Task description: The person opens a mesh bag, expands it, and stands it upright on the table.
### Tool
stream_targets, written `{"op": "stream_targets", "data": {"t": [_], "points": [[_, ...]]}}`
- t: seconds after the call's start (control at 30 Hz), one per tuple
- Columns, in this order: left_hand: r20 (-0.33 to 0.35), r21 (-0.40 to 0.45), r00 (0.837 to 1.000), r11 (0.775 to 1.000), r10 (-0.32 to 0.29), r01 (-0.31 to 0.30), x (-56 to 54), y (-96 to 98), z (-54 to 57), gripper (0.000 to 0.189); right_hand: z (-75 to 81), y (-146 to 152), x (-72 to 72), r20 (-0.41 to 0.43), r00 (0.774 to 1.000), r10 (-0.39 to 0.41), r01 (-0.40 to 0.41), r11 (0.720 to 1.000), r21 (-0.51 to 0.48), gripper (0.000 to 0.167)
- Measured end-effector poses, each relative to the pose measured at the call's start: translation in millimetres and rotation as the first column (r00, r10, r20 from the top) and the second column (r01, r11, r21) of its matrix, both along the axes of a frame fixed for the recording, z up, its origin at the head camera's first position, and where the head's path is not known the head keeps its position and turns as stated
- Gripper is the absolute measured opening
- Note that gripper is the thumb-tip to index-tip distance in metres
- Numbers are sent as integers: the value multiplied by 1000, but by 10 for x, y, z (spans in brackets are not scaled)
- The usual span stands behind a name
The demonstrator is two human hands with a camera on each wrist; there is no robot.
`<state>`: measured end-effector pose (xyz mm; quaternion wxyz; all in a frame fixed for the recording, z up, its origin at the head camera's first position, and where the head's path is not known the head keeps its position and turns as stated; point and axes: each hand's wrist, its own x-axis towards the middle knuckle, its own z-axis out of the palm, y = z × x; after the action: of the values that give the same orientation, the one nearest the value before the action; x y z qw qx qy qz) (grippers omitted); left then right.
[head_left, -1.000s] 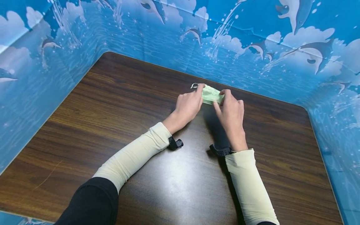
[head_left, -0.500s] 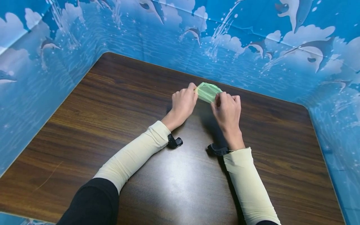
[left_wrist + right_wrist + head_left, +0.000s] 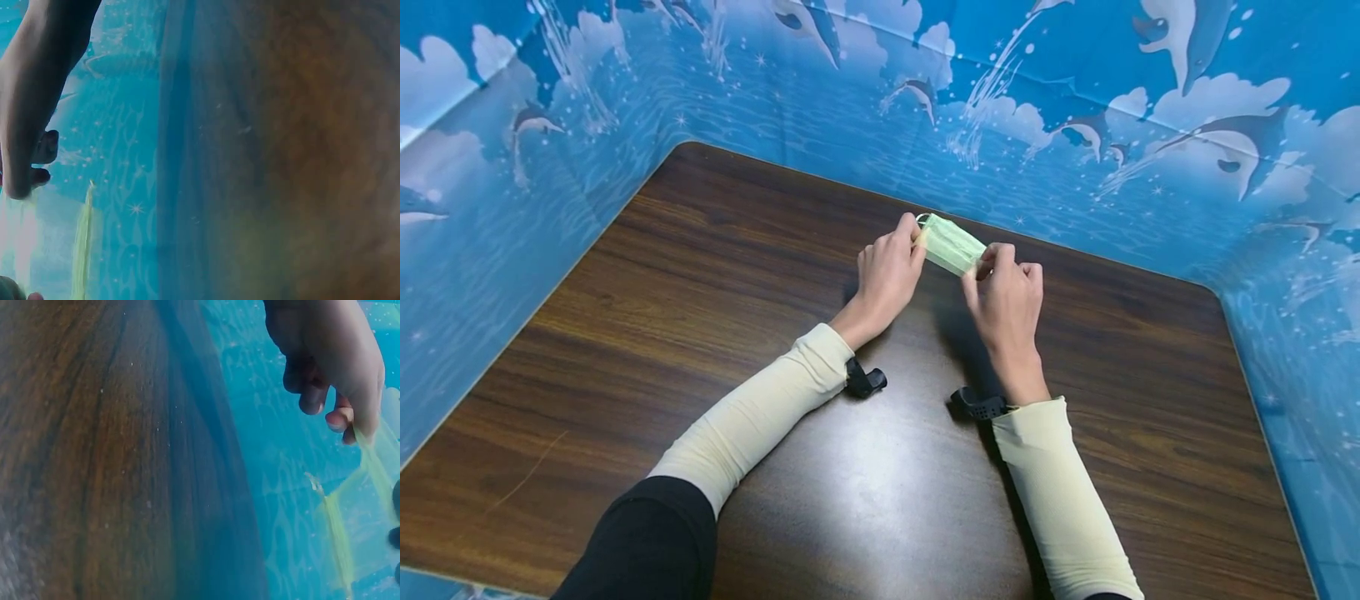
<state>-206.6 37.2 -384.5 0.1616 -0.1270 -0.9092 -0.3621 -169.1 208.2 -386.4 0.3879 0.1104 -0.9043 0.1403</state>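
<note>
Nearest, two arms in stretchy cream cloth sleeves (image 3: 752, 417) reach over the dark brown wooden surface (image 3: 700, 292). The left hand (image 3: 886, 279) has its fingers pinching the 9 o'clock end of a small, thin, see-through, light green pouch (image 3: 953, 245); the right hand's (image 3: 1009, 304) fingers pinch its 4 o'clock end. The pouch is at 1 o'clock from the surface's middle. This step looks like holding it out flat; next needs a soft, steady pinch. Farthest hangs a blue dolphin-print cloth (image 3: 850, 125).

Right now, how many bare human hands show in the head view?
2. The left hand grips the left end of the thin, pale green, roughly rectangular item; the right hand pinches its right end. Some fingertips are hidden.
</note>
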Motion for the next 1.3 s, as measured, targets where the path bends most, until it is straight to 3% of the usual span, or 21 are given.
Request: {"op": "stream_targets", "data": {"t": [0.27,0.33,0.43,0.5,0.6,0.67,0.7,0.77,0.87,0.93,1.03,1.13,1.23,1.3], "points": [[25,-125,999,991,41,-37,-4,28,-32,19,0,-40,-24,61,994,-87,90,995,-49,16],[53,-138,998,990,14,-6,3,22,-22,18,-1,-37,-23,68,993,-92,96,994,-46,15],[116,-147,990,985,-77,93,17,2,21,15,2,-4,-20,72,990,-119,122,991,-46,13],[181,-136,973,976,-145,171,29,-17,76,18,13,32,-18,71,988,-138,142,989,-53,12],[301,-91,926,960,-227,265,36,-62,190,29,36,88,-22,74,987,-146,150,987,-62,13],[370,-62,897,957,-242,284,36,-96,261,37,47,114,-29,78,987,-140,145,988,-62,13],[389,-52,890,960,-236,277,37,-108,284,39,49,122,-31,82,987,-135,140,988,-59,13],[386,-55,901,970,-196,235,42,-107,302,38,46,128,-32,84,989,-121,126,991,-52,14],[287,-103,952,984,-108,143,53,-68,258,27,34,109,-28,79,991,-104,106,994,-27,14],[210,-143,975,985,-67,98,56,-39,215,21,28,89,-22,84,992,-89,90,996,-6,14],[169,-161,982,981,-78,105,48,-31,193,23,20,71,-18,99,992,-79,77,997,17,14],[258,-102,952,976,-163,194,36,-47,229,43,14,76,-14,98,992,-81,80,997,20,14],[379,34,886,961,-267,275,23,-72,293,60,13,89,-14,69,994,-84,83,996,17,12],[433,166,840,945,-327,282,3,-88,316,63,13,98,-17,39,997,-74,73,997,12,12]]}}
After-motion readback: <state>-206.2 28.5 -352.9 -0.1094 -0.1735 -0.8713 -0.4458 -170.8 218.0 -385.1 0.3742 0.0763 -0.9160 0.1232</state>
